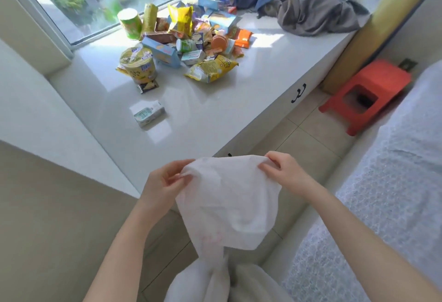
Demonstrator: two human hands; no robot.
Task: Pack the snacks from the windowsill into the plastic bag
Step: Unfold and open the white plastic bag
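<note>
We hold the plastic bag [227, 203] up in front of us, near the bottom of the view and just off the near edge of the windowsill [215, 115]. It is white, thin and slightly see-through, with a faint reddish print low on its left side. Its top edge is stretched between our hands and the rest hangs slack and crumpled.

Our left hand [165, 182] pinches the bag's left top corner, thumb and fingers clamped together on the film. Our right hand [284, 172] pinches the right top corner the same way, fingers curled over the edge.

The snacks [186, 36] lie heaped on the far part of the sill by the window: yellow crisp packets, pale blue boxes, an orange packet [243, 38], a green tub [130, 23] standing at the left, and a yellow noodle cup [138, 65] nearer us. A small white carton [148, 113] lies apart, nearest to us.

Crumpled clothes [311, 7] sit at the far right of the sill.
</note>
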